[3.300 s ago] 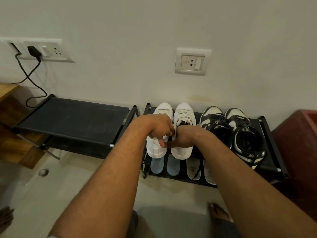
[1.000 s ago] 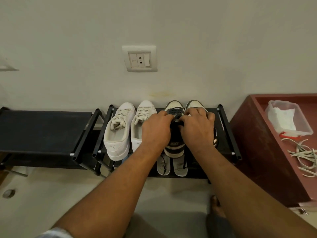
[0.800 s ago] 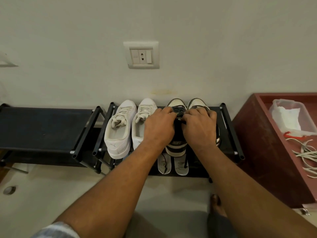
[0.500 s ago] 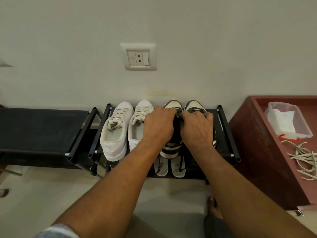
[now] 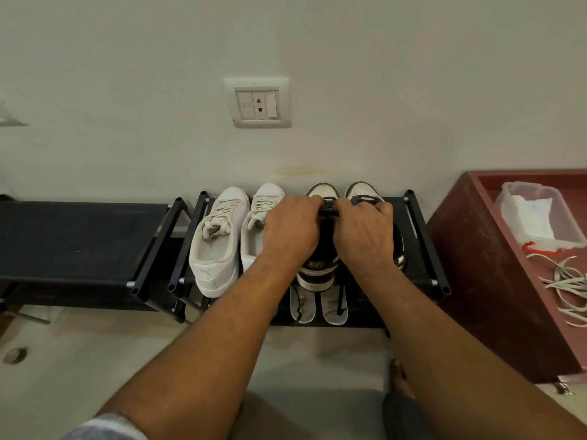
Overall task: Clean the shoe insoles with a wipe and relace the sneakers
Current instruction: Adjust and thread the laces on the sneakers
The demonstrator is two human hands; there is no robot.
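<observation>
At nine o'clock: low black metal rack with a fabric top (image 5: 79, 239), set against the pale wall. At eight o'clock, on the floor: small round drain (image 5: 14, 355). Just beside the first rack, toward the centre: second black tube-frame shoe rack (image 5: 425, 239), two tiers.

On its upper tier, at ten o'clock from the hands: pair of white leather sneakers (image 5: 216, 249), toes to the wall, cream laces threaded. At twelve o'clock, up on the wall: white socket plate (image 5: 257, 103).

Left hand (image 5: 293, 233): palm down, fingers curled forward, tips pinching the black lace (image 5: 328, 209). Overlaps the heel of the right white sneaker and rests over the near black-and-white leather sneaker (image 5: 316, 271), dead centre on the upper tier, toe to the wall, lettered heel toward six o'clock.

Right hand (image 5: 365, 236): mirrored, palm down, fingers curled, tips meeting the left hand's on the same lace. Hides most of the second black-and-white sneaker (image 5: 362, 190), visible mainly as a pale toe cap.

At six o'clock from the lettered heel, on the lower tier: two pale foam insoles (image 5: 301, 308), flat, side by side, with a thin dark strand (image 5: 296, 300) across the left one. At five o'clock: bare foot (image 5: 400, 379) on the floor.

At three o'clock: dark red open-topped wooden box (image 5: 476, 265). Inside, toward its far end: clear plastic tub (image 5: 521, 185) holding white wipes (image 5: 530, 217). Toward its near end: loose tangle of white laces (image 5: 568, 287).
</observation>
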